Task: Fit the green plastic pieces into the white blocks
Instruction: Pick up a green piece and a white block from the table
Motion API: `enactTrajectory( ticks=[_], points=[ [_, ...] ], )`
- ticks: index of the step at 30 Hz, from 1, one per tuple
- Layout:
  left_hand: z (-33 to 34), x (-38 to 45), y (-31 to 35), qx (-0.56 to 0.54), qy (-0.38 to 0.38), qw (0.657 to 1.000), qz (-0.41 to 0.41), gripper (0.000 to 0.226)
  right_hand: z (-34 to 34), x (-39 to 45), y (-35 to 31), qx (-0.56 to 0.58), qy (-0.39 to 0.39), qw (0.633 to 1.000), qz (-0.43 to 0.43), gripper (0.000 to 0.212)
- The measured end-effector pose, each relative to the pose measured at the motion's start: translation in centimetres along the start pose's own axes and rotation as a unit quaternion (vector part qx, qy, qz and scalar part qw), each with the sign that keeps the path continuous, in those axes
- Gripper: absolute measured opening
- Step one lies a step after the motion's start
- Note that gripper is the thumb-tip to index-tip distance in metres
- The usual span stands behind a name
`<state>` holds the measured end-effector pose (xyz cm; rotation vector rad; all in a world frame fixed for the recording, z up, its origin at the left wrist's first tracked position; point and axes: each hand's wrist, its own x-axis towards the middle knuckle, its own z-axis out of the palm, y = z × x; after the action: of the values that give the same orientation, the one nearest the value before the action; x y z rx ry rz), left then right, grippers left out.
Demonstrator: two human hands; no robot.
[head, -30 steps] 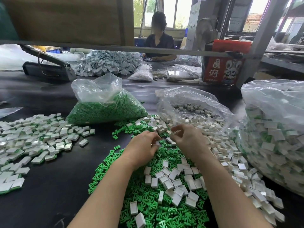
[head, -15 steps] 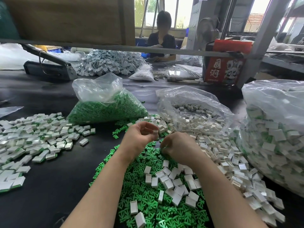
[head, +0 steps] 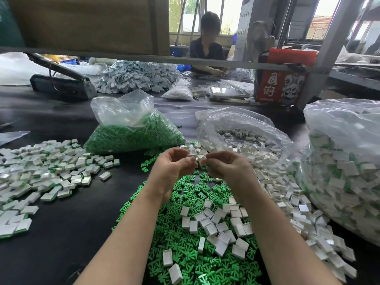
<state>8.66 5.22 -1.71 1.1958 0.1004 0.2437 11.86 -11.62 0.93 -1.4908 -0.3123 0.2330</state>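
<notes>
I pinch a white block [head: 192,156] in my left hand [head: 174,167] and what I judge is a green piece, hidden in my right hand [head: 226,167], raised above the green pieces [head: 185,202] on the black bench [head: 61,233], ready for aligning and pressing home, bags and a seated worker beyond.

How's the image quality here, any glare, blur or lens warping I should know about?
Head view: the windows behind are blown out by daylight; the plastic bags glint; the shelf rail bows from wide-angle distortion; the seated person's face is blurred; both hands and the white block between them stay fairly sharp.
</notes>
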Motion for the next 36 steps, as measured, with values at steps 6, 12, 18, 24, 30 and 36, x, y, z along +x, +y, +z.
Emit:
enactTrajectory(
  ticks=[6,12,18,24,30,36],
  points=[
    [0.8,-0.3,0.2,-0.028,-0.026,0.999,-0.018,0.043,0.5,0.2,-0.3,0.138,0.027,0.989,0.038,0.010],
    [0.7,-0.1,0.1,-0.020,-0.028,0.999,-0.020,0.048,0.8,0.2,-0.2,0.172,0.054,0.983,0.029,0.008],
    [0.9,-0.2,-0.1,0.036,-0.032,0.999,0.015,0.050,1.1,0.3,0.2,0.151,0.067,0.986,-0.008,0.007],
    [0.7,-0.2,-0.4,0.057,-0.044,0.997,0.016,0.038,1.1,0.6,0.9,0.062,0.082,0.992,-0.076,0.007],
    [0.7,-0.8,0.1,0.207,-0.139,0.968,-0.030,0.022,1.1,0.4,1.2,0.028,0.043,0.995,-0.080,0.006],
    [1.2,-1.2,0.2,0.259,-0.150,0.954,-0.013,0.023,0.6,0.8,1.5,-0.187,-0.009,0.979,-0.077,0.014]
  ],
)
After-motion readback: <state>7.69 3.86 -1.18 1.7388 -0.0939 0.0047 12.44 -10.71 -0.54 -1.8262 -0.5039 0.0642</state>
